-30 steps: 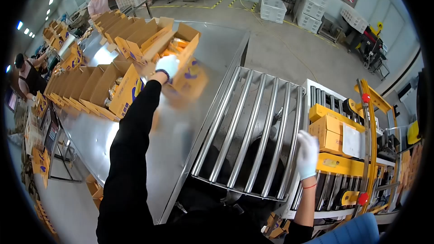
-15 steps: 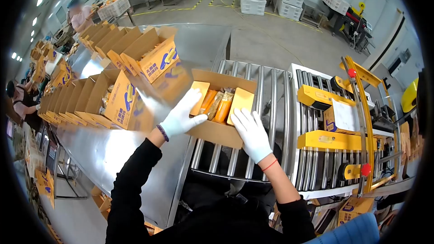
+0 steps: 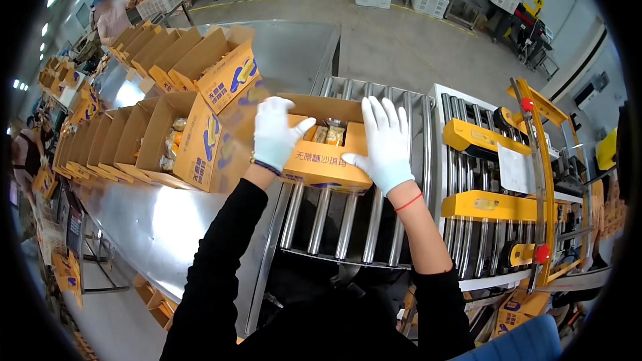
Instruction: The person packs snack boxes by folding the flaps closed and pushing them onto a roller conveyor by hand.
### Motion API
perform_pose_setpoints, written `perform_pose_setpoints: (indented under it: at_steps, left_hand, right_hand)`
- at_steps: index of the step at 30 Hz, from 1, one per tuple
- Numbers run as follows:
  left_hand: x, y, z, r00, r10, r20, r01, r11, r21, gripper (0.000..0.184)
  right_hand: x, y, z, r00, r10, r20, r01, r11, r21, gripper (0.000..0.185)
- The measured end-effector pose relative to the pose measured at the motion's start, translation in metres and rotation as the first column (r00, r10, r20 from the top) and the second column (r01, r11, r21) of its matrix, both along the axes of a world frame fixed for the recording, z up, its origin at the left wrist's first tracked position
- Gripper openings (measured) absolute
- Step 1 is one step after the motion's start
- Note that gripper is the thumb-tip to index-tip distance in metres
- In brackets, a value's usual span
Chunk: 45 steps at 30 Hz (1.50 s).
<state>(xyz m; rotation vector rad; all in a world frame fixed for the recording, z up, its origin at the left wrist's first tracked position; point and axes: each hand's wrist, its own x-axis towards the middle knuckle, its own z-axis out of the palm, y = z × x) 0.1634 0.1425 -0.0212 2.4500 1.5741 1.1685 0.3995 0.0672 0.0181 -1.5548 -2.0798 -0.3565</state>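
Note:
A yellow cardboard box [image 3: 328, 167] sits in front of me on the rollers, its printed near flap folded inward. Wrapped snack bars [image 3: 334, 135] show through the gap behind that flap. My left hand [image 3: 273, 135], white-gloved, lies at the box's left end with thumb and fingers apart. At the right end my right hand [image 3: 386, 140], also gloved, is spread, its thumb over the near flap. The far flap [image 3: 324, 104] still stands up between the hands.
Open filled boxes [image 3: 190, 144] stand in two rows on the steel table [image 3: 160, 227] at left. Right of the roller conveyor [image 3: 344, 234] is a machine with yellow guide bars [image 3: 491, 205]. Another person [image 3: 110, 19] stands at far left.
The box's near flap has swung up and inward, its printed side now showing. Both hands have shifted up along the box's ends. The box in the yellow-barred machine has moved out of sight.

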Motion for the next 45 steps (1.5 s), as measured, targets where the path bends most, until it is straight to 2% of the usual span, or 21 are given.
perform_pose_setpoints:
  at_steps: [1,3,5,11,13,15,16,19,20,21,25,27,28,31,33,35,40,41,43,44,45]
  left_hand:
    - [-0.003,-0.004,-0.003,0.977,0.096,0.188,-0.122,0.984,0.131,0.045]
    - [-0.015,-0.006,-0.020,0.936,0.189,0.296,-0.161,0.980,-0.117,0.056]
    - [-0.022,-0.013,-0.035,0.619,0.263,0.740,0.134,0.893,-0.430,0.062]
    - [0.061,-0.011,-0.051,0.758,0.333,0.561,0.017,0.849,-0.528,0.046]
    - [0.116,-0.034,-0.051,0.789,0.022,0.613,0.254,0.898,-0.359,0.051]
    - [0.152,-0.056,-0.069,0.638,-0.198,0.744,0.635,0.682,-0.363,0.050]
    - [0.157,-0.079,-0.040,0.698,-0.115,0.707,0.691,0.369,-0.622,0.049]
    - [0.142,-0.107,-0.058,0.579,0.032,0.815,0.792,0.214,-0.572,0.050]
    - [0.121,-0.096,-0.075,0.688,-0.343,0.639,0.710,0.501,-0.495,0.051]
    - [0.098,-0.105,-0.038,0.880,-0.220,0.421,0.462,0.607,-0.647,0.052]
    - [-0.046,-0.083,-0.001,0.979,0.038,0.203,-0.053,0.996,0.065,0.038]
    - [-0.119,-0.093,0.059,0.887,0.461,-0.020,-0.458,0.874,-0.161,0.048]
    - [-0.219,-0.062,0.004,0.642,0.697,-0.318,-0.608,0.716,0.342,0.055]
    - [-0.299,-0.048,-0.015,0.638,0.593,-0.491,-0.763,0.571,-0.302,0.048]
    - [-0.270,-0.063,-0.008,0.719,0.542,-0.435,-0.576,0.815,0.063,0.051]
    - [-0.229,-0.079,0.006,0.771,0.459,-0.441,-0.511,0.859,-0.001,0.051]
    - [-0.181,-0.116,0.017,0.854,0.003,-0.521,-0.067,0.992,-0.105,0.027]
    - [-0.184,-0.110,-0.004,0.968,-0.195,-0.156,0.160,0.964,-0.215,0.037]
    - [-0.177,-0.101,-0.009,0.906,-0.345,0.248,0.399,0.891,-0.219,0.053]
    - [-0.158,-0.091,0.010,0.769,-0.623,-0.145,0.638,0.763,0.103,0.032]
    - [-0.140,-0.104,0.029,0.790,-0.602,-0.116,0.595,0.798,-0.090,0.030]
  right_hand:
    - [0.000,-0.006,-0.002,1.000,0.004,-0.008,-0.004,1.000,-0.004,0.089]
    - [0.000,-0.029,-0.009,0.992,0.108,-0.062,-0.113,0.989,-0.092,0.095]
    - [0.004,-0.053,-0.027,0.989,0.151,-0.007,-0.148,0.959,-0.243,0.096]
    - [0.041,-0.052,-0.036,0.999,-0.026,0.022,0.031,0.973,-0.228,0.105]
    - [0.059,-0.046,-0.036,0.998,-0.023,-0.056,0.012,0.980,-0.199,0.108]
    - [0.071,-0.040,-0.044,0.997,-0.076,-0.008,0.075,0.991,-0.108,0.099]
    - [0.079,-0.031,-0.055,0.951,-0.194,0.240,0.216,0.974,-0.072,0.091]
    - [0.107,-0.055,-0.053,0.964,-0.260,0.060,0.265,0.957,-0.114,0.079]
    - [0.115,-0.060,-0.050,0.960,-0.274,0.049,0.278,0.955,-0.099,0.073]
    - [0.122,-0.062,-0.050,0.954,-0.297,0.048,0.300,0.950,-0.087,0.073]
    - [0.146,-0.062,-0.066,0.921,-0.390,0.009,0.390,0.920,-0.041,0.060]
    - [0.161,-0.057,-0.075,0.926,-0.377,0.038,0.378,0.925,-0.038,0.056]
    - [0.166,-0.059,-0.078,0.927,-0.375,0.003,0.375,0.926,0.041,0.049]
    - [0.165,-0.078,-0.050,0.917,-0.400,0.008,0.400,0.916,-0.041,0.040]
    - [0.145,-0.083,-0.027,0.944,-0.330,0.004,0.314,0.893,-0.321,0.033]
    - [0.116,-0.090,-0.072,0.876,-0.072,-0.478,-0.020,0.983,-0.184,0.039]
    - [0.020,-0.089,-0.079,0.865,0.055,-0.499,-0.128,0.985,-0.114,0.083]
    - [0.006,-0.087,-0.078,0.843,0.056,-0.535,-0.083,0.996,-0.027,0.088]
    - [0.006,-0.108,0.020,0.887,0.184,-0.422,-0.349,0.867,-0.356,0.094]
    - [-0.006,-0.105,-0.012,0.900,0.377,-0.220,-0.412,0.901,-0.139,0.090]
    - [-0.026,-0.089,-0.067,0.813,0.560,-0.161,-0.567,0.824,0.004,0.076]
